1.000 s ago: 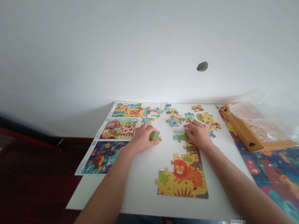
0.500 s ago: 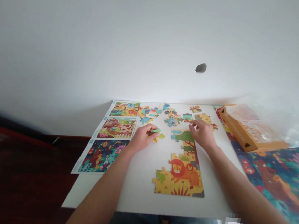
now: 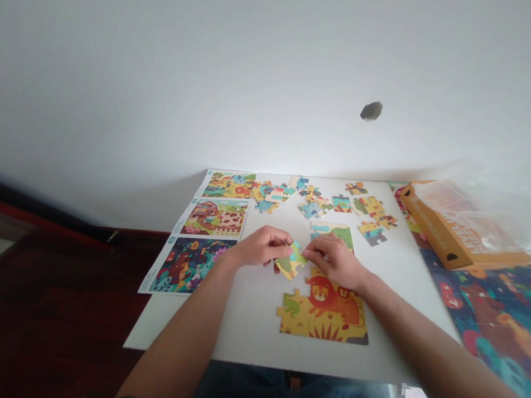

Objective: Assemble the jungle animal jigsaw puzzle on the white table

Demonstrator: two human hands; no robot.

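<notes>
My left hand is closed on a green and yellow puzzle piece, gripping it by its left edge. The fingers of my right hand pinch the right edge of that piece, so both hands meet on it. Whether one or two pieces lie between the fingers, I cannot tell. Below them on the white table lies a partly joined puzzle with lions, running up the right side under my right hand. Its green treetop section shows beyond my fingers, while the middle is hidden.
Several loose puzzle pieces lie scattered along the far part of the table. To the left is a sheet of three printed pictures. An orange box with clear plastic wrap stands at the right, on a dark illustrated poster.
My right hand has come back from the loose pieces at the far side to my left hand. The left hand has moved slightly right with its piece. The view has shifted a little.
</notes>
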